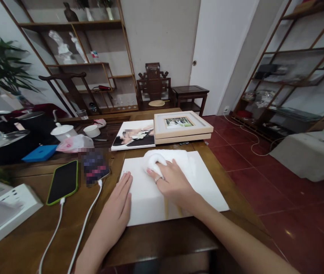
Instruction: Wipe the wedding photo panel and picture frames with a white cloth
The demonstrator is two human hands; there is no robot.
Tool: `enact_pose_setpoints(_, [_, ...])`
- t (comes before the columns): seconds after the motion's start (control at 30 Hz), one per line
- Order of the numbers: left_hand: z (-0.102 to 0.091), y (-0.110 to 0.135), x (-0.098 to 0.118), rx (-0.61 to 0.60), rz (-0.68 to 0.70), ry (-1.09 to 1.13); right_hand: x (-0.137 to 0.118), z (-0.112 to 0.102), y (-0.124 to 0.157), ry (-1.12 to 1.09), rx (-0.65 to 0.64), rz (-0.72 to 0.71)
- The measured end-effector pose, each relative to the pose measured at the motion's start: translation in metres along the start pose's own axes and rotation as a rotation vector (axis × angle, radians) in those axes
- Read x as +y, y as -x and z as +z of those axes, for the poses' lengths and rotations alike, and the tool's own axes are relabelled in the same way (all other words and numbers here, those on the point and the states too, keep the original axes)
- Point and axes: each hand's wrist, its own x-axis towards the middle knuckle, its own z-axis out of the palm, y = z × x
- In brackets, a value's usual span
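White wad [152,161]: on the white panel [207,190], twd its far side, under the R hand [175,180]. Prob. v. light, soft, squashy; cloth or cotton, can't tell. Best hold: the bunched middle, w/ loose bits tucked in.
R hand: fingers curled round the wad, thumb & index pinching it; ring on one finger.
L hand [118,207]: laid on the panel's L edge, fingers close together, pressed down, nothing gripped.
White panel: flat on the desk [16,253], tan leg shapes showing nr its near edge. Looks stiff, prob. light; face maybe smooth & easy to scuff. Best held by edges/corners.
Desk: brown wood, bit glossy. Just beyond panel: photo panel [135,135] & framed picture [183,123], the latter atop another frame. To the L: green-cased phone [63,182] w/ white cable [55,232], blue box [40,153], white cup [91,131].
Room: red tiled floor [287,220], dark wood chair [153,87] & side table [190,91] at back, plant [3,62] far L.
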Motion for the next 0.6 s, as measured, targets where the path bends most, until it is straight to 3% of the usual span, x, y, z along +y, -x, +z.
enact_pose_setpoints(0.13, [0.002,0.0,0.0,-0.006,-0.01,0.005,-0.001,0.004,0.011,0.054,-0.019,-0.047])
enact_pose_setpoints(0.4, [0.001,0.0,-0.002,-0.02,-0.003,0.031,-0.021,0.018,0.077,-0.005,-0.038,-0.199])
enact_pose_setpoints(0.5, [0.0,0.0,-0.002,-0.014,0.016,0.038,-0.021,0.014,0.067,-0.031,-0.03,-0.186])
enact_pose_setpoints(0.6, [0.0,0.001,-0.001,0.017,0.016,0.037,-0.015,0.003,0.04,-0.077,-0.059,-0.121])
